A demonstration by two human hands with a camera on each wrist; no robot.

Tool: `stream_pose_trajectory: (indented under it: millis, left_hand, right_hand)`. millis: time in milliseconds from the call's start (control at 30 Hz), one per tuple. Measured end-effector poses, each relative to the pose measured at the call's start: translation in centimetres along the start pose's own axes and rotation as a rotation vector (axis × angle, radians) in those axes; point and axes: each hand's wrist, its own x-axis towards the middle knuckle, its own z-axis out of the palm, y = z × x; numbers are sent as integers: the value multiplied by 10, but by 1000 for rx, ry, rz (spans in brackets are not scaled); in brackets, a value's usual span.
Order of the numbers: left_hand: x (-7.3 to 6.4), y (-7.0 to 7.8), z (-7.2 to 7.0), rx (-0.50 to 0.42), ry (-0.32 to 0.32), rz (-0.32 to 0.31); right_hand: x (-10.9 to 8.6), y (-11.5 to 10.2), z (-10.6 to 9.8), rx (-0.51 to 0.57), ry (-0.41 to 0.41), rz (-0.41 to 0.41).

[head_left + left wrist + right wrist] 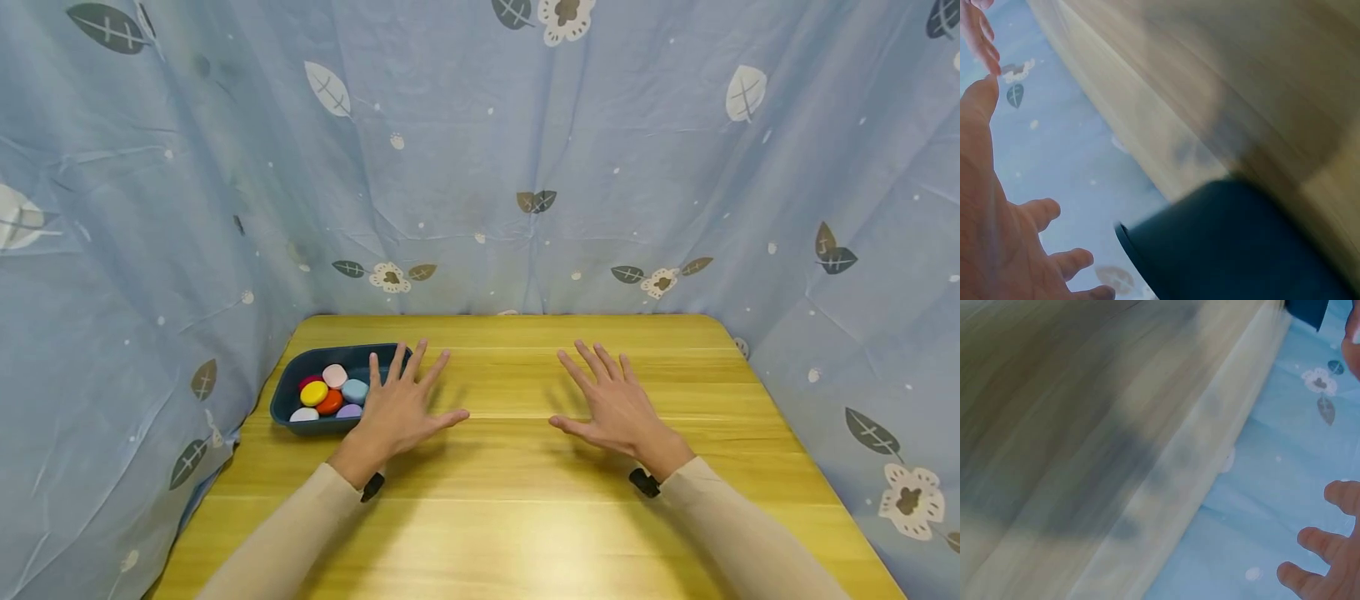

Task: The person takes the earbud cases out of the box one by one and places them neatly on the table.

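A dark blue tray (pixel 288 392) stands at the left of the wooden table. Several smooth, rounded pieces lie in it, among them a yellow one (pixel 314 393), an orange-red one (pixel 329 403), a pale pink one (pixel 334 376) and a light blue one (pixel 355 391). My left hand (pixel 397 417) is spread beside the tray's right end, its fingers overlapping that end in the head view and hiding part of it. On the right, my right hand (pixel 618 412) hovers with fingers spread, holding nothing. In the left wrist view, the tray's wall (pixel 1229 244) is close by the left hand.
The wooden table (pixel 510 533) is bordered at the back and sides by a blue patterned curtain (pixel 465 167). Both forearms wear beige sleeves, and a small black device (pixel 645 482) sits at the right wrist.
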Motion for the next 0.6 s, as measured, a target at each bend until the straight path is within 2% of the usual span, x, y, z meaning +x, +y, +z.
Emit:
stream_pose_trajectory:
  millis: [267, 400, 600]
  left_hand:
    - [-12, -34, -9, -31, 34, -48]
    - [-21, -56, -11, -50, 20, -91]
    - [-36, -92, -16, -128, 4, -161]
  right_hand:
    - [22, -29, -2, 37, 5, -81]
    - [35, -45, 2, 35, -17, -124]
    - [51, -70, 8, 47, -60, -206]
